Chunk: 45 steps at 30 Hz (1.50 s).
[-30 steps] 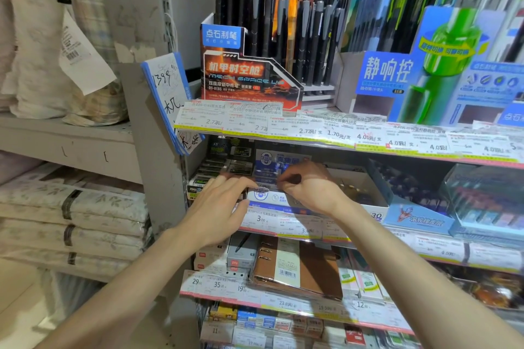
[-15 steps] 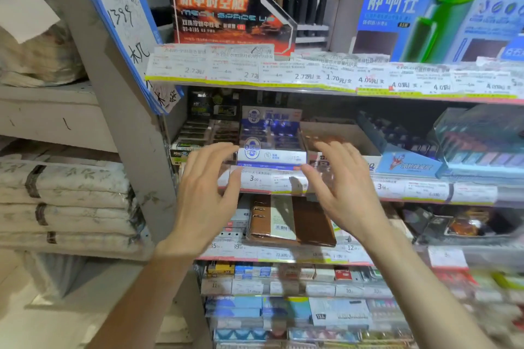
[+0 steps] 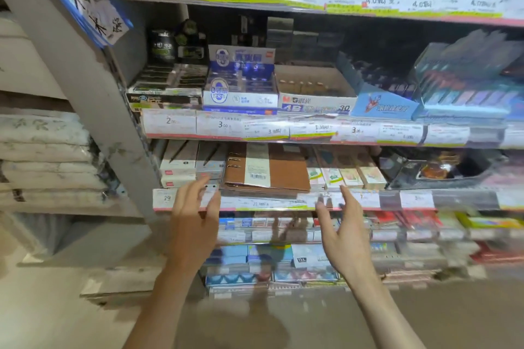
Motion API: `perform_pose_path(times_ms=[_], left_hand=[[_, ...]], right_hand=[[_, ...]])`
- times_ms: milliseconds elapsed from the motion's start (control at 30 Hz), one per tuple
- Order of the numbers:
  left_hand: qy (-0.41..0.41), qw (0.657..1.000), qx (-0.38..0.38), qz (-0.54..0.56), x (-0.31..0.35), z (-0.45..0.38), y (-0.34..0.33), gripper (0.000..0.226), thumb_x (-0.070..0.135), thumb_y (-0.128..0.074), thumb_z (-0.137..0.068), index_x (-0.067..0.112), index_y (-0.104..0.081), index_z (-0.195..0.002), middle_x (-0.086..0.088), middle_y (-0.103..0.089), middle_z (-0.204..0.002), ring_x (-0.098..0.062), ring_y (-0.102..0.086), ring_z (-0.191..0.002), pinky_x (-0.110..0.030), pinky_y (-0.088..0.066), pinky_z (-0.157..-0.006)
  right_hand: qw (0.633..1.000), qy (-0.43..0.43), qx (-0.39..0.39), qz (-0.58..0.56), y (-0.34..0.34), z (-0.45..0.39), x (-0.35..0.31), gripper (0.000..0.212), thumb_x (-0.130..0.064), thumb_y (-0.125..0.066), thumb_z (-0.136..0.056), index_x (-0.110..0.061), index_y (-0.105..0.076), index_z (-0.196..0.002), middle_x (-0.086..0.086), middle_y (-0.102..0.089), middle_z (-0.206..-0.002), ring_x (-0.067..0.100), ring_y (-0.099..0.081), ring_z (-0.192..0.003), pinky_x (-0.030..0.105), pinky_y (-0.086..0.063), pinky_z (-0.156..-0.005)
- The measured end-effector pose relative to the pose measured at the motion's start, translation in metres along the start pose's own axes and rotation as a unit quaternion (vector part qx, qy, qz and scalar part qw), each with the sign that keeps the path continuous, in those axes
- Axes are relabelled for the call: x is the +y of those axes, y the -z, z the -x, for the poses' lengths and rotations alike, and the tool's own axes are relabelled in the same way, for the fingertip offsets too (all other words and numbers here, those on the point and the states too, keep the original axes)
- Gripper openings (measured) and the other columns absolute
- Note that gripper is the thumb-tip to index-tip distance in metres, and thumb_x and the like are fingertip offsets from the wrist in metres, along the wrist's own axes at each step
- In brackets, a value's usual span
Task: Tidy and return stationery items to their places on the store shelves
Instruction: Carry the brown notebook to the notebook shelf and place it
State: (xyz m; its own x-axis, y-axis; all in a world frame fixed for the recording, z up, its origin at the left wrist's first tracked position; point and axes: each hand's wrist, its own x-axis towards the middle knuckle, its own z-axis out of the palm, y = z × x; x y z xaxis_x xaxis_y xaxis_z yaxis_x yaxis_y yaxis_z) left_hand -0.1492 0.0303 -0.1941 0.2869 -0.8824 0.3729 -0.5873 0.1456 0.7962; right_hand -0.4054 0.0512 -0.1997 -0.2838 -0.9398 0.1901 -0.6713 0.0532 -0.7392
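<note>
— What has changed since half a second ago?

— Both hands have dropped a shelf. They were spread in front of the blue and white box (image 3: 240, 85), at the price strip under it; now they sit lower, at the price strip (image 3: 263, 202) below the brown binder (image 3: 268, 168). The view has tipped downward too, so the pen displays at the top are gone and more floor shows. The blue and white box looks unmoved, sitting squarely between the dark packs to its left and the white tray (image 3: 316, 93) to its right.

— And the hands, are they holding anything?

— No. The left hand (image 3: 195, 224) is open, fingers (image 3: 208, 193) loosely spread and pointing up, with nothing in it. The right hand (image 3: 344, 232) is open as well, fingers (image 3: 347, 195) apart and slightly curled, also empty.

— Where is the binder relative to them?

— It lies flat on its shelf, rings to the left, a white label with a barcode across its cover. The left fingertips are just below and left of the binder's lower left corner, over the small grey box (image 3: 209, 167) beside it. The right fingertips are just below and right of the binder's lower right corner, near the row of small pale cartons (image 3: 347, 177). So the binder lies between the two hands and a little above them.

— Touching it?

— The frame is blurred with motion; I cannot tell, though neither hand appears to be on it.
</note>
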Motion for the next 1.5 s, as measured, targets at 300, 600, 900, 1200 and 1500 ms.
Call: perform_pose_path(times_ms=[300, 600, 900, 1200, 1500], left_hand=[[0.128, 0.990, -0.058, -0.003, 0.003, -0.022, -0.003, 0.041, 0.043, -0.048, -0.099, 0.031, -0.048, -0.138, 0.005, -0.054, -0.133, -0.008, -0.056, -0.109, -0.043, -0.045, -0.103], [0.158, 0.978, -0.134, 0.035, 0.027, -0.066, -0.009, 0.039, 0.033, -0.053, -0.098, 0.020, -0.052, -0.134, -0.001, -0.069, -0.087, -0.015, -0.065, -0.073, -0.026, -0.051, -0.068], [0.210, 0.952, -0.191, 0.117, 0.029, -0.077, -0.017, 0.046, 0.020, -0.065, -0.093, 0.016, -0.052, -0.136, 0.001, -0.070, -0.109, -0.013, -0.070, -0.088, -0.020, -0.052, -0.056], [0.233, 0.918, -0.246, 0.206, 0.028, -0.049, 0.002, 0.057, 0.004, -0.064, -0.092, 0.017, -0.044, -0.143, -0.010, -0.071, -0.110, -0.021, -0.073, -0.088, -0.025, -0.058, -0.064], [0.205, 0.924, -0.286, 0.153, 0.030, -0.031, -0.003, 0.056, 0.025, -0.063, -0.094, 0.030, -0.035, -0.143, 0.004, -0.076, -0.082, -0.007, -0.073, -0.080, -0.025, -0.052, -0.070]], right_hand=[[0.992, -0.087, -0.086, -0.011, 0.010, -0.054, 0.004, 0.069, -0.061, -0.038, -0.096, -0.018, -0.030, -0.148, 0.000, -0.070, -0.104, 0.030, -0.064, -0.104, 0.042, -0.048, -0.085], [0.986, -0.046, -0.146, 0.066, 0.000, -0.107, -0.039, 0.064, -0.056, -0.039, -0.100, 0.000, -0.044, -0.131, 0.022, -0.063, -0.123, 0.039, -0.060, -0.112, 0.038, -0.044, -0.077], [0.981, -0.107, -0.162, -0.015, -0.025, -0.120, -0.031, 0.050, -0.054, -0.062, -0.087, -0.006, -0.058, -0.098, 0.016, -0.067, -0.095, 0.035, -0.064, -0.090, 0.051, -0.056, -0.082], [0.967, -0.131, -0.155, -0.155, -0.007, -0.086, -0.025, 0.071, -0.021, -0.073, -0.089, -0.009, -0.037, -0.149, 0.000, -0.059, -0.103, 0.030, -0.064, -0.108, 0.049, -0.052, -0.099], [0.939, -0.154, -0.236, -0.197, 0.004, -0.052, 0.002, 0.073, -0.008, -0.066, -0.091, -0.018, -0.030, -0.153, 0.004, -0.055, -0.092, 0.019, -0.064, -0.083, 0.026, -0.051, -0.073]])
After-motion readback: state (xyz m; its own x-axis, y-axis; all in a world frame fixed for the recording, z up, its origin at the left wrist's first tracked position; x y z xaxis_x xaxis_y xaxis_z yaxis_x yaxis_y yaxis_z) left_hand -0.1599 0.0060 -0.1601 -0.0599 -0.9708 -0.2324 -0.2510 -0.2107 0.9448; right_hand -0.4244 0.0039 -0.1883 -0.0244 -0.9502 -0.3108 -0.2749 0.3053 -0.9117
